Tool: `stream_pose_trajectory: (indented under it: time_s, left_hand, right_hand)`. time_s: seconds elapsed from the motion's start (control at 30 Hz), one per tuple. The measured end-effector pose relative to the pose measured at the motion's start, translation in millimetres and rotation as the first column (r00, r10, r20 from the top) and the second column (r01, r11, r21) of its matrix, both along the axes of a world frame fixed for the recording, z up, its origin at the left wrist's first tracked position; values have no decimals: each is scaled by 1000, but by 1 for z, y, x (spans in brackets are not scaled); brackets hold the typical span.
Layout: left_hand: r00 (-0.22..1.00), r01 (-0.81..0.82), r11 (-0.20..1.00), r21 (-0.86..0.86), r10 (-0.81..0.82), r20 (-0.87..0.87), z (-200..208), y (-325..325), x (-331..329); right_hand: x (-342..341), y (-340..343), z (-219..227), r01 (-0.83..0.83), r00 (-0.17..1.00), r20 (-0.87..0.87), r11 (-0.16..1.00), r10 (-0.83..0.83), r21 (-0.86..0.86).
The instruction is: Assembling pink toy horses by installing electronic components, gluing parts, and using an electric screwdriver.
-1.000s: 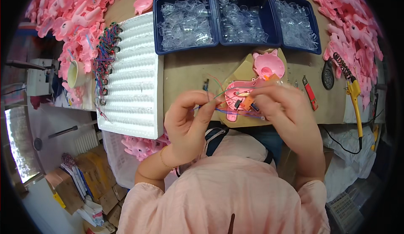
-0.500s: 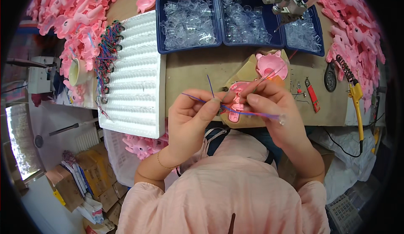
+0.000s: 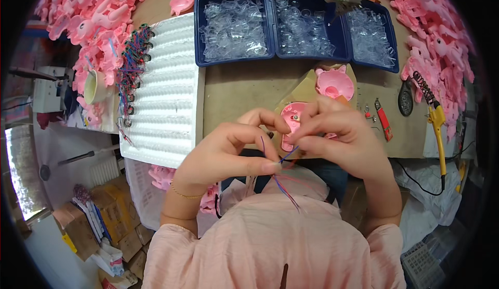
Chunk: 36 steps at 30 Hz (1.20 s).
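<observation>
Thin red and blue wires (image 3: 285, 189) hang below my hands, over my lap. Between thumb and finger, my left hand (image 3: 226, 151) pinches the bundle, and one dark wire end sticks up beside the thumb. My right hand (image 3: 332, 135), also closed, grips a blue wire end close to the left fingertips. Behind the fingers, a pink plastic shell half (image 3: 292, 108) with a small round part inside lies on a tan holder (image 3: 310, 83), partly hidden. A pink bowl-shaped piece with ears (image 3: 335, 84) sits farther up that holder.
Blue bins (image 3: 234, 60) of clear plastic parts stand at the back. A white ribbed foam tray (image 3: 171, 91) with bunched wired parts (image 3: 130, 76) is on the left. Pink pieces (image 3: 99, 24) pile at both sides. A red-handled cutter (image 3: 383, 121) and yellow soldering iron (image 3: 437, 128) lie right.
The wires have swung from pointing right to hanging down toward my lap. My left hand has turned and lowered, and the right fingers have come to a blue wire end.
</observation>
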<state>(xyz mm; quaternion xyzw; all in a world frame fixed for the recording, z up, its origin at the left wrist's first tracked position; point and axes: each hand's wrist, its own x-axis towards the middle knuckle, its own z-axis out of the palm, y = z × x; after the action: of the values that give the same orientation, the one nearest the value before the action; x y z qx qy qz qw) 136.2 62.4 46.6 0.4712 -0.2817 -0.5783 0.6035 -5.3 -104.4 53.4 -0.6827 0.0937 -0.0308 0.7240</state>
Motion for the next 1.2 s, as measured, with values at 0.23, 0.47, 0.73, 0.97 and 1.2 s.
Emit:
stream_pose_trajectory:
  time_s: [0.23, 0.47, 0.73, 0.97, 1.2]
  left_hand:
    - [919, -322, 947, -7, 314, 240, 2, 7, 8]
    - [71, -343, 818, -462, 513, 855, -26, -9, -4]
    - [397, -274, 949, -158, 261, 880, -50, -24, -19]
    - [153, 90, 952, -291, 276, 949, -56, -25, -16]
    - [-224, 347, 845, -406, 495, 839, -75, -11, -40]
  right_hand:
    - [43, 3, 2, 78, 996, 74, 927, -54, -368]
    - [-38, -15, 18, 485, 872, 258, 670, -415, -562]
    - [-197, -75, -67, 927, 219, -65, 229, -973, -296]
    - [-224, -162, -48, 662, 581, 400, 126, -708, -739]
    - [-200, -111, -15, 650, 530, 431, 23, -730, -760]
